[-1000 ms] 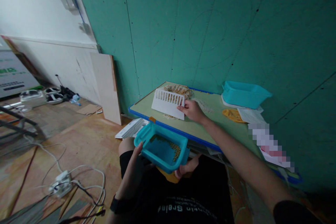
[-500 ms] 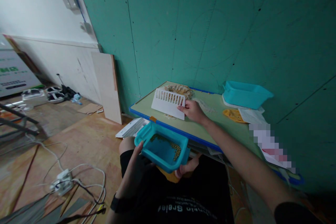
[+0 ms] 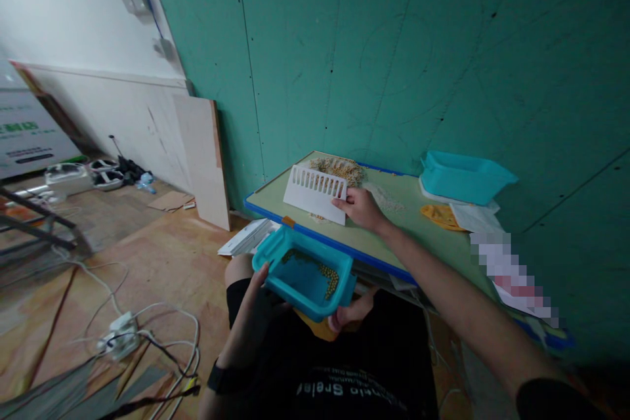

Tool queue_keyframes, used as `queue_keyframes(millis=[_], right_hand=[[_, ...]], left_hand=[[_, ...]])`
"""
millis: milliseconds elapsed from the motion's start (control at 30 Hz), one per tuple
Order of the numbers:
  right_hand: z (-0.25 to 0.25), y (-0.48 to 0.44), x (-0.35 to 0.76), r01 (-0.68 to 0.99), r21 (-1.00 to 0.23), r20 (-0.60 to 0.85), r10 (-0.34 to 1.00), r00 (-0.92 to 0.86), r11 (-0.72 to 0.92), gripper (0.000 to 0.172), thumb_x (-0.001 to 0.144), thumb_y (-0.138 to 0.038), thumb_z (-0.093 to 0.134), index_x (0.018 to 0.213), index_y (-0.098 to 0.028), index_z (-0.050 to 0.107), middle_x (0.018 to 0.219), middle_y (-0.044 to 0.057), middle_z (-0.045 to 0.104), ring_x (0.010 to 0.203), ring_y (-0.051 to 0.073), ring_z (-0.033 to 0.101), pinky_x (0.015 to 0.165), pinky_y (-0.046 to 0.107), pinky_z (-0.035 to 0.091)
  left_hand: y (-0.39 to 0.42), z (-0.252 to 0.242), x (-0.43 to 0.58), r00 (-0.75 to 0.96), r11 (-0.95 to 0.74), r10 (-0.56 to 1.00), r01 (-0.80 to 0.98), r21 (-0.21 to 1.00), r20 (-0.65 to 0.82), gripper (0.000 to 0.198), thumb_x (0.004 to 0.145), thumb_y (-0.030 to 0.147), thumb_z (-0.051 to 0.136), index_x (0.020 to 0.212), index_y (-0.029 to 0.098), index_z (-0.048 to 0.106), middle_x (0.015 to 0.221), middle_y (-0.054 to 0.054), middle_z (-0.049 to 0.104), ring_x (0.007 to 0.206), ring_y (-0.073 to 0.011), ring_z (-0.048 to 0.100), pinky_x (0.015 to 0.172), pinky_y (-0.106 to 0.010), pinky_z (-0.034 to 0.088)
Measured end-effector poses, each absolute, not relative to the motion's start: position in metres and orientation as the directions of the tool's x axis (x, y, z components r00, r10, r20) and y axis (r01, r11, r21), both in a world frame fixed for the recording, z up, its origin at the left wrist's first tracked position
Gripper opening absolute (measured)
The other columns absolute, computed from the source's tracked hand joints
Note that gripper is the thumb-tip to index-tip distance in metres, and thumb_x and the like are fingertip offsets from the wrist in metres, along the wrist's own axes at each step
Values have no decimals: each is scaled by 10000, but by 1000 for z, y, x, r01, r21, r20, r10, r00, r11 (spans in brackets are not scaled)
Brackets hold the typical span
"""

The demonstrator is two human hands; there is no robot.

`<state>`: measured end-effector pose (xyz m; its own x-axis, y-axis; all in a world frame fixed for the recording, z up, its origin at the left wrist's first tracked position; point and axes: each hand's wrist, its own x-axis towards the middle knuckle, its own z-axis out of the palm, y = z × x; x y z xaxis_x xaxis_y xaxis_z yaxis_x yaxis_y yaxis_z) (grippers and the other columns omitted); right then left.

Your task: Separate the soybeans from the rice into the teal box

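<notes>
My left hand (image 3: pixel 256 294) grips the near left side of a turquoise plastic tub (image 3: pixel 275 289), its thumb on the rim and the other fingers hidden below. Round yellowish beans (image 3: pixel 329 281) lie along the tub's far and right inner sides. The tub is just below the table's front edge, over my lap. In my right hand (image 3: pixel 363 209) is a white slotted plate (image 3: pixel 312 200), pinched at its right end with the slots upward. It stands tilted over the table, in front of a heap of beans and pale grains (image 3: pixel 342 169); some grains show under its lower edge.
The pale green table (image 3: pixel 408 223) has a blue edge and stands against a green wall. Scattered pale grains (image 3: pixel 386 198) lie beside my right hand. Farther right are another turquoise tub (image 3: pixel 465 177), a yellow cloth (image 3: pixel 441 216) and papers. Cables and a power strip (image 3: pixel 119 335) lie on the floor.
The view has shifted slightly. Both hands keep their holds, and the plate and the tub stay in nearly the same place.
</notes>
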<state>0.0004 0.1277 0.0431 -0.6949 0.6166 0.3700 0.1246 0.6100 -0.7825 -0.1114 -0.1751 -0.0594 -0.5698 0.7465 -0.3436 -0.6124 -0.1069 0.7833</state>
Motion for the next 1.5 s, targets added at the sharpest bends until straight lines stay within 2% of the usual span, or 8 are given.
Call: queue_keyframes(millis=[200,433,700,967,1167,1500], right_hand=[[45,121,-5,128,-784,356,609,-708,607,162,873,-299,848,947,-156,832,920,132,866,854,307,829,699,364,665],[48,116,-8,62,-843,324,597,-734,534,238,872,-369,852,989,-164,820,921,110,866,821,279,827,744,386,681],[45,115,-13,31,-860,320,584,-746,510,255,878,-390,843,1012,-175,811,914,109,862,802,265,822,724,383,692],[44,107,-10,-5,-852,343,550,-761,524,354,882,-489,849,1042,-175,824,940,112,866,898,299,840,757,394,701],[43,102,-7,26,-803,366,527,-767,595,217,893,-374,834,1004,-188,838,1017,112,876,946,313,845,732,361,685],[47,118,-5,98,-800,350,593,-725,592,112,850,-253,839,926,-171,829,973,121,877,933,331,848,794,397,682]], left_hand=[[-173,-52,-109,-549,-86,746,-640,764,-377,615,1009,569,679,1539,261,636,1415,-116,788,1342,-355,725,901,-405,690],[-172,-51,-109,-545,-83,754,-633,770,-366,654,988,611,686,1545,272,640,1389,-133,799,1312,-378,740,938,-479,688],[-173,-56,-111,-534,-74,765,-628,775,-359,675,1001,596,684,1596,288,595,1431,-121,780,1328,-351,734,936,-444,685],[-174,-58,-110,-538,-94,764,-637,765,-355,717,980,604,717,1623,325,566,1471,-111,757,1289,-348,755,925,-440,690],[-174,-55,-108,-547,-113,768,-628,770,-334,663,993,605,696,1591,331,609,1498,-99,747,1302,-348,748,922,-439,691],[-173,-49,-108,-535,-69,762,-628,775,-366,668,1042,569,618,1632,264,543,1496,-131,738,1354,-364,714,890,-440,695]])
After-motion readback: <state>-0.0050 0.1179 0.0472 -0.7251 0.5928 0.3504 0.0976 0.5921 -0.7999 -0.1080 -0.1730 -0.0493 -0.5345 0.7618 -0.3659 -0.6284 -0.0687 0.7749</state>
